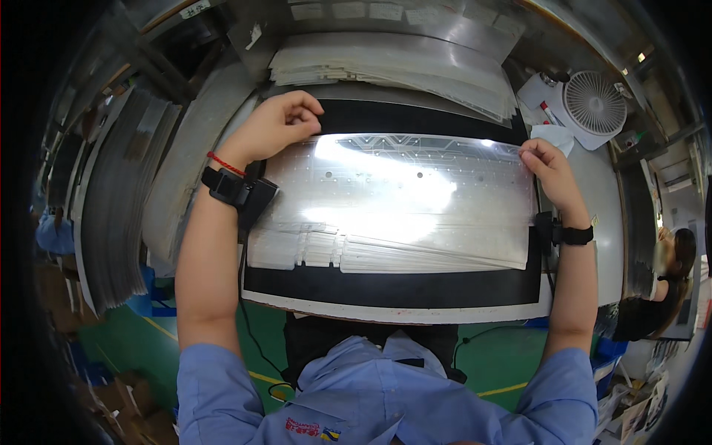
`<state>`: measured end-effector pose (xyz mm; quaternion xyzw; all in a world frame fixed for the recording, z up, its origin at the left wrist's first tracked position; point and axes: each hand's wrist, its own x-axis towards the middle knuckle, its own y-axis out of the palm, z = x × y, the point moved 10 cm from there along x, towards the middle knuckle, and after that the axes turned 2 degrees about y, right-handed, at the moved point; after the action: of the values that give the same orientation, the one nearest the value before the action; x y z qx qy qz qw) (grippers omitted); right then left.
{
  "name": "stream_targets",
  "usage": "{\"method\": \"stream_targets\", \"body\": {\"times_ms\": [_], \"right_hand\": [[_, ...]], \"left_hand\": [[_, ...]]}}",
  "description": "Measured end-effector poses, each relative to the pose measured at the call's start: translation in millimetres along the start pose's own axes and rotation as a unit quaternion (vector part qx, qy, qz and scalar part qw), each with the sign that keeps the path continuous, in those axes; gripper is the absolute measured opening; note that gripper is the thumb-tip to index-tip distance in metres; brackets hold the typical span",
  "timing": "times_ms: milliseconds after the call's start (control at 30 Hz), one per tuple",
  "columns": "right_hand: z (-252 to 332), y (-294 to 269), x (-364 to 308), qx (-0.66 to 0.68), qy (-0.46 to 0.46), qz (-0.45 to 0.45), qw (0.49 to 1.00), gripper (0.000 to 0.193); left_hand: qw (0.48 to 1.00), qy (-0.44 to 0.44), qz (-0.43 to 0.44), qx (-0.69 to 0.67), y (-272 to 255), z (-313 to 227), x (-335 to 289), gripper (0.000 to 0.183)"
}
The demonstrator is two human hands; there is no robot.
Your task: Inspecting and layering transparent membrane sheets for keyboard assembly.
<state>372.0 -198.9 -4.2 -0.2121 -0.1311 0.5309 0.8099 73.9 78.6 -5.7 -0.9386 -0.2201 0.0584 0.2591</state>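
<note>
A clear, glossy plastic sheet with faint line patterns and small dark dots lies over a stack of similar sheets on a black mat. My left hand is at its far left corner, fingers curled and closed at the edge; the exact fingertip contact is partly hidden. At the far right corner, my right hand pinches the sheet's edge between thumb and fingers. Bright glare covers much of the sheet. The stack's near edges are fanned and uneven, with notched tabs toward the left.
Another pile of clear sheets lies behind the mat. A white fan stands at the back right. Tall stacks of thin sheets line the left side. Another person is at the far right. A cable hangs beside the table's near left.
</note>
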Motion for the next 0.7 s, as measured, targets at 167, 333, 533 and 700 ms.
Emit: {"method": "stream_targets", "body": {"times_ms": [167,333,533,700], "right_hand": [[-21.2,-8.8,1.1,0.133,0.041,-0.035,0.99,0.011],[-37.2,-26.4,0.9,0.161,0.048,-0.097,0.981,0.014],[-34.1,-25.2,-1.3,0.197,0.033,-0.1,0.975,0.019],[-29.2,-27.6,-3.9,0.214,0.036,-0.11,0.97,0.033]], "left_hand": [[0.982,-0.083,-0.106,-0.131,-27.1,36.3,0.0,0.033],[0.972,-0.087,-0.085,-0.201,-16.0,38.7,6.4,0.027],[0.969,-0.079,-0.104,-0.209,-21.6,44.6,8.4,0.025],[0.953,-0.038,-0.136,-0.269,-33.2,46.5,9.8,0.026]]}}
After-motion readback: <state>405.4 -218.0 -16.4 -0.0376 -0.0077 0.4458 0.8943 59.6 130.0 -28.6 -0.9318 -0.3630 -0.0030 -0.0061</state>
